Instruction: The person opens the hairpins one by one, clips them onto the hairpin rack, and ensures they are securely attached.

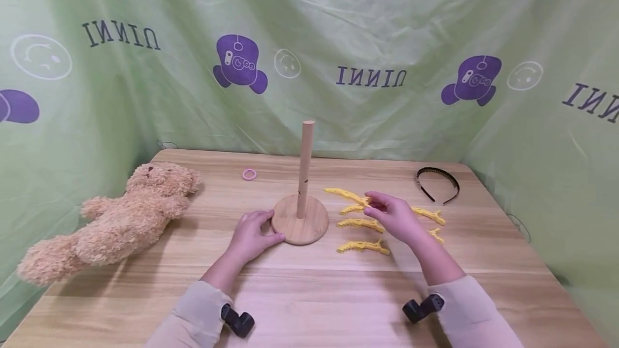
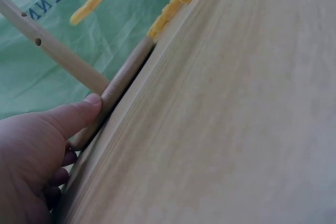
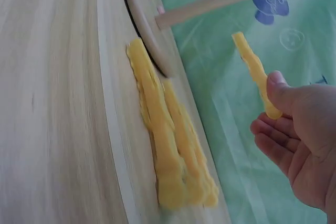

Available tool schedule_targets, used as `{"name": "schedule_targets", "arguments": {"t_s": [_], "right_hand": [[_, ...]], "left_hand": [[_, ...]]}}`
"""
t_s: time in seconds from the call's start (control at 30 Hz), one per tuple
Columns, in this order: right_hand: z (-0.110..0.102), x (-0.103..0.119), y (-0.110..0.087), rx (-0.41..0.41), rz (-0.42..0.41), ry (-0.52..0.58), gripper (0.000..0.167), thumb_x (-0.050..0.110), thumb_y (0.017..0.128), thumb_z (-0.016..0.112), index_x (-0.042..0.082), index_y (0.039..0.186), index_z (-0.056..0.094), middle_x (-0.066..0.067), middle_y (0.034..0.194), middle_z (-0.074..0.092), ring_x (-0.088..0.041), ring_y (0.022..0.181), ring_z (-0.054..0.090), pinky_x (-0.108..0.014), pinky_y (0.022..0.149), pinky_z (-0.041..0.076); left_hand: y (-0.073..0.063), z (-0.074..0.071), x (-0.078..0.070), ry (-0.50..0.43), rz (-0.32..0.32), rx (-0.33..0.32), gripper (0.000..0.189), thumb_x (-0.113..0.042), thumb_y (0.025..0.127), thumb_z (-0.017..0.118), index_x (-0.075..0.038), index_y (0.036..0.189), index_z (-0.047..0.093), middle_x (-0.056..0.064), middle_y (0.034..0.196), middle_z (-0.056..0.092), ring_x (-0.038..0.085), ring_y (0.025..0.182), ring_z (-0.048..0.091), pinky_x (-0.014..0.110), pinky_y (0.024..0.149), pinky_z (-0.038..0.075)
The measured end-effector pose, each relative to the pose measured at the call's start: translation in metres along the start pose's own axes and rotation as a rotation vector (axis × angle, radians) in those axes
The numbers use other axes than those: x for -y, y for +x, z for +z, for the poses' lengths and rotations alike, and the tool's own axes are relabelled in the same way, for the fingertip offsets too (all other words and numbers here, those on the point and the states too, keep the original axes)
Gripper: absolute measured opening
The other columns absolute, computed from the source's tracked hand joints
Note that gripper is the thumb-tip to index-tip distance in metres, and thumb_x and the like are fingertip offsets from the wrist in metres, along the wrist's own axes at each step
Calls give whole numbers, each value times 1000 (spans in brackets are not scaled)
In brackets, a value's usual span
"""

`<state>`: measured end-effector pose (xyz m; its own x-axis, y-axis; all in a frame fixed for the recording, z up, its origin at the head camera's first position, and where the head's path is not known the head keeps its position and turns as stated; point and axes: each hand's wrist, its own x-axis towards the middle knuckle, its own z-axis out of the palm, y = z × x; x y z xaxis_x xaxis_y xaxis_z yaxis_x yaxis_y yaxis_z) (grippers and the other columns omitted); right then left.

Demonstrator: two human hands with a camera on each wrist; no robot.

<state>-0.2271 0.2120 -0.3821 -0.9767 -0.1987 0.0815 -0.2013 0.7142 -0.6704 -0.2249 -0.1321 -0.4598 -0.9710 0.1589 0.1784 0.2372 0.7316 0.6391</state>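
A wooden stand [image 1: 306, 171], an upright pole on a round base [image 1: 314, 224], is at the middle of the table. My left hand [image 1: 251, 235] grips the left rim of that base, its thumb [image 2: 79, 114] on the edge and its other fingers curled at the side. Small holes [image 2: 38, 41] show in the pole. Raised above the table, my right hand [image 1: 394, 216] pinches a yellow branch-shaped piece [image 3: 253, 69] between thumb and fingers. Under and around this hand lie several more such yellow pieces [image 1: 362, 247], right of the base.
A brown teddy bear [image 1: 130, 219] lies along the left side. Toward the back are a small pink ring [image 1: 249, 175] and, at the right, a black headband [image 1: 437, 172]. Green printed cloth [image 1: 309, 31] hangs behind the wooden table [image 1: 300, 294] and along both sides.
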Motion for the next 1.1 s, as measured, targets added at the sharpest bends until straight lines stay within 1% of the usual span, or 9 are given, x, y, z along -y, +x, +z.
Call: {"name": "schedule_targets", "arguments": {"t_s": [0.13, 0.3, 0.37, 0.53, 0.73, 0.93, 1.1], "right_hand": [[11, 12, 8, -14, -39, -21, 40, 18, 96, 63, 1, 131, 59, -16, 112, 71, -28, 101, 68, -40, 82, 58], [25, 22, 17, -17, -70, -28, 33, 17, 96, 61, 2, 126, 64, -15, 110, 73, -27, 100, 70, -41, 83, 58], [32, 26, 22, -12, -66, -36, 32, 18, 96, 61, 3, 124, 66, -13, 108, 74, -26, 99, 70, -41, 85, 58], [48, 32, 34, -5, -61, -45, 29, 19, 95, 63, 5, 121, 69, -10, 106, 75, -22, 96, 70, -40, 86, 57], [64, 38, 47, 40, -43, -28, 28, 19, 94, 64, 6, 119, 70, -11, 111, 74, -22, 102, 69, -38, 87, 57], [73, 38, 50, 57, -39, -11, 29, 20, 94, 65, 7, 119, 70, -10, 113, 73, -19, 97, 66, -35, 83, 57], [76, 42, 50, 71, -51, -20, 29, 19, 94, 65, 7, 120, 70, -11, 115, 72, -19, 101, 66, -36, 86, 57]], "left_hand": [[0, 0, 0, 0, 1, -1, 72, -36, 76, 82, 1, 133, 58, 22, 131, 61, 41, 126, 47, 54, 109, 37], [-1, -1, 0, 5, -3, -3, 72, -36, 76, 82, 1, 133, 58, 22, 131, 61, 41, 126, 48, 54, 108, 36], [-1, -1, 0, 6, -5, -4, 72, -36, 76, 82, 1, 133, 58, 22, 131, 60, 41, 126, 48, 54, 108, 36], [-1, 0, 0, 4, -5, -4, 72, -36, 76, 82, 0, 133, 58, 22, 130, 61, 40, 125, 48, 53, 108, 37], [-1, 0, -2, 3, -4, -3, 72, -36, 75, 82, 1, 133, 59, 21, 130, 61, 40, 125, 49, 53, 108, 37], [-1, 1, -2, 0, -5, -5, 72, -36, 75, 82, 1, 132, 59, 19, 129, 62, 38, 124, 49, 53, 107, 37], [-1, 1, -1, 2, -6, -10, 72, -37, 75, 82, 0, 132, 59, 18, 129, 62, 38, 123, 49, 52, 106, 38]]}}
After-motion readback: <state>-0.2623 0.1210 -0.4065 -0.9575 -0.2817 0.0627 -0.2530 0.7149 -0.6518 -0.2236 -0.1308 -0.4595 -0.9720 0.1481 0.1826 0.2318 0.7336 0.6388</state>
